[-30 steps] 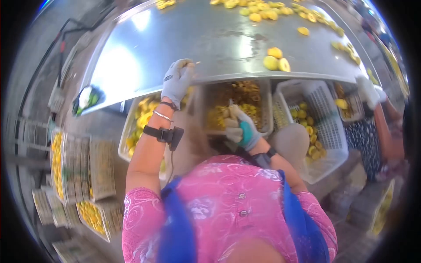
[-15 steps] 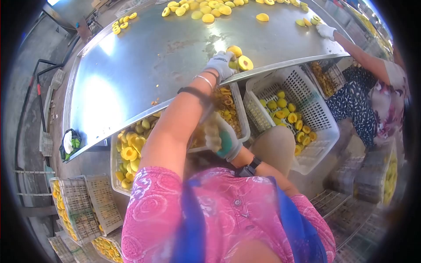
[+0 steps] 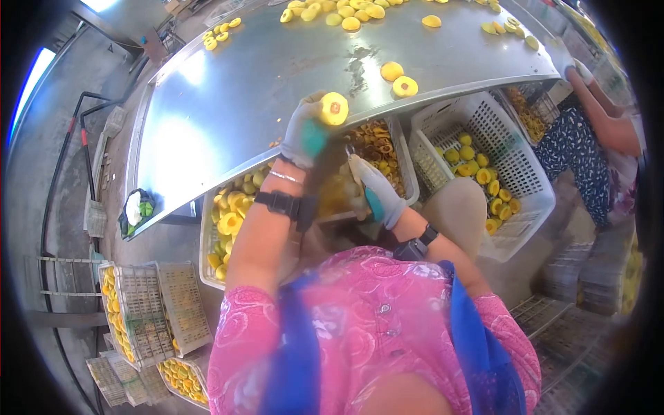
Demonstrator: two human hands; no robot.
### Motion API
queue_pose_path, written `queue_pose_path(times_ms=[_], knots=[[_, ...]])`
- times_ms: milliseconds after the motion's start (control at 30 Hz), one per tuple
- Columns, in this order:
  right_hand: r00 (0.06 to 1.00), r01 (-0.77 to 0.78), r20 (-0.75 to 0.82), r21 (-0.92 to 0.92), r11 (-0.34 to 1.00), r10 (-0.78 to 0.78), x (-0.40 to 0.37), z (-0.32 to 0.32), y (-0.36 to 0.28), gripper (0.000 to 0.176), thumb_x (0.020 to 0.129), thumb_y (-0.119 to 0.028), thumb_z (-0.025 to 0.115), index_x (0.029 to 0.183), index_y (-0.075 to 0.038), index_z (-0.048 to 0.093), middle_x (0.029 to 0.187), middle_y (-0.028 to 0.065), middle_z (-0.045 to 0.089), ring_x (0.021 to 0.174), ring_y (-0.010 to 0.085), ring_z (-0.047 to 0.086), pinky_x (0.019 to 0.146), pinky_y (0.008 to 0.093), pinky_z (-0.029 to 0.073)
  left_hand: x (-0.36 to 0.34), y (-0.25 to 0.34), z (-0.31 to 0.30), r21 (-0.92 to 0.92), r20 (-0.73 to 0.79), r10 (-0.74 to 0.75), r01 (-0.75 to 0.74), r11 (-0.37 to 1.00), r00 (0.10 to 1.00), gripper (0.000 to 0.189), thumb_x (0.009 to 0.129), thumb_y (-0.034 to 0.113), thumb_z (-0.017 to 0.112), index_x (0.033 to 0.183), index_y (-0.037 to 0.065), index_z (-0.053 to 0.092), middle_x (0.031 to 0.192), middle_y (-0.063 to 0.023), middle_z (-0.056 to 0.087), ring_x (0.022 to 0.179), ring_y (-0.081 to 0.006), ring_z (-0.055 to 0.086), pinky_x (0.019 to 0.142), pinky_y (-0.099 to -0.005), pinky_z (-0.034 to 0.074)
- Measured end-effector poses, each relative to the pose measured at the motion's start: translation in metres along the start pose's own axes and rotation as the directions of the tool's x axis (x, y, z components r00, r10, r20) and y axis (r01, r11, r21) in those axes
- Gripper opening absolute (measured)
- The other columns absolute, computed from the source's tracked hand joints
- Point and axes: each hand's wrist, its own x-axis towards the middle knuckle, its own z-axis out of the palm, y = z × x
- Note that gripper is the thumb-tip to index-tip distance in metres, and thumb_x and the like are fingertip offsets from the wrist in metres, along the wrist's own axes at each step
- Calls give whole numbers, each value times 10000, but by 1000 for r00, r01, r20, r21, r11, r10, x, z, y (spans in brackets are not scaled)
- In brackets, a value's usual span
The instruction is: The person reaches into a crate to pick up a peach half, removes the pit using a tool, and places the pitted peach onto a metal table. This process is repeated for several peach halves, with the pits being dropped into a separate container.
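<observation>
My left hand (image 3: 301, 135), in a white and green work glove, is closed on a yellow peach half (image 3: 335, 108) above the metal table's front edge. The fruit's cut face, with a reddish centre, points up. Lower and to the right, my gloved right hand (image 3: 379, 192) is closed on a slim tool with a metal tip (image 3: 349, 149); its handle is mostly hidden by the fingers. Two more peach halves (image 3: 404, 86) lie on the table near its edge. Beneath my hands, a crate of brownish peach scraps (image 3: 377, 142) is partly covered.
The metal table (image 3: 228, 104) carries more peach halves (image 3: 339, 14) at its far side. A white crate (image 3: 522, 190) with peach halves stands at right, another crate (image 3: 207, 256) at left. Stacked crates (image 3: 149, 318) sit lower left. A co-worker's gloved hand (image 3: 581, 72) is at the right.
My left hand has drawn back left from the fruit group on the table, lifting a peach half. My right hand has risen slightly, and the tool tip now shows. The view has shifted.
</observation>
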Motion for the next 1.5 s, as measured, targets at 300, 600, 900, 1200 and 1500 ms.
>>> queue_pose_path(times_ms=[300,600,900,1200,1500], knots=[[996,87,26,-246,965,-83,-5,21,-4,358,1025,-466,497,1054,-110,529,705,2,487,445,113,409,362,287,336,-70,-33,-16,345,-28,223,-200,917,974,397,986,224,533,1280,-44,538,1268,-227,609,1163,-391,601,1027,-524,506],[994,101,1,-344,934,-107,-1,20,7,331,1040,-442,480,1064,-118,540,746,9,521,492,109,464,395,282,381,-86,-49,-3,8,-68,201,-201,980,977,301,1053,223,452,1255,21,547,1188,-113,608,1071,-220,601,953,-347,504],[996,74,-6,-433,898,-85,-5,30,8,379,1053,-446,443,1173,-100,544,732,26,534,446,131,477,359,290,383,-80,-62,-8,128,-131,319,-303,944,939,283,1032,228,457,1176,17,579,1140,-104,607,1035,-199,589,951,-340,487],[988,146,9,-385,911,-154,7,24,29,364,1045,-461,474,1110,-107,529,668,10,510,399,121,443,325,290,367,-79,-52,-1,269,-165,283,-232,935,945,406,1044,420,531,1040,29,644,999,-108,675,895,-203,640,829,-330,538],[956,-221,166,-144,965,244,-19,24,7,364,1025,-530,496,1001,-168,515,601,-70,385,373,55,303,325,250,247,-98,-34,15,484,-159,190,-91,870,969,520,1033,485,524,916,5,685,907,-113,711,796,-164,671,747,-300,547]])
